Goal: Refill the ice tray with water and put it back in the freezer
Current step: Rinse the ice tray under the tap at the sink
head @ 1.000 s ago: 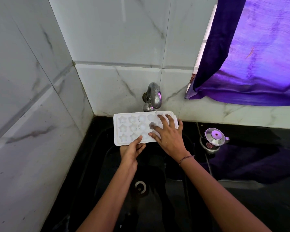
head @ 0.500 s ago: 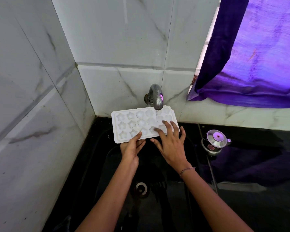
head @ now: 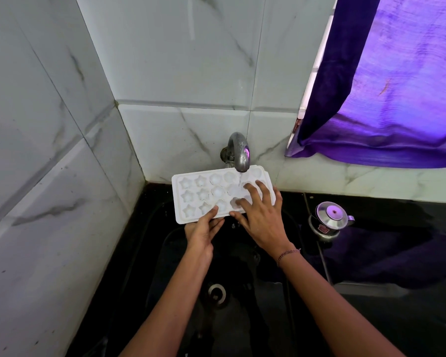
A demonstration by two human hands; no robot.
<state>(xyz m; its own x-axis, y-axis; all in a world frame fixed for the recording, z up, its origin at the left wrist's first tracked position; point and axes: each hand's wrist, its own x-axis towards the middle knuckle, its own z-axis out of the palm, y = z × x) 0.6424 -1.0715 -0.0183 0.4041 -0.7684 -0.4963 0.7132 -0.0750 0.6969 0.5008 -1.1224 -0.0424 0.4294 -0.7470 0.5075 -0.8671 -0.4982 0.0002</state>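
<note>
White ice tray [head: 204, 195] held over the black sink [head: 150, 253], directly under the tap [head: 238, 154]; thin stream of water landing in the right half of the tray; long axis runs left-right, just ahead of both hands. Left hand [head: 202, 231] grasping the near long edge around mid-length, thumb on top, fingers under; right hand [head: 260, 215] lies flat and unclenched on top of the right end, fingers spread over the moulds, not gripping. So the left hand carries the tray and is nearer the unfilled star moulds on the left; judgement: filling step underway, next the tray likely needs sliding to the right so the stream reaches the left moulds; freezer not in view. Sink drain [head: 216, 292] below the forearms; black desk [head: 384, 318] to the right with a small steel pot [head: 330, 219]; marble-look wall tiles [head: 178, 60] in a corner; purple curtain [head: 397, 86] at upper right.
</note>
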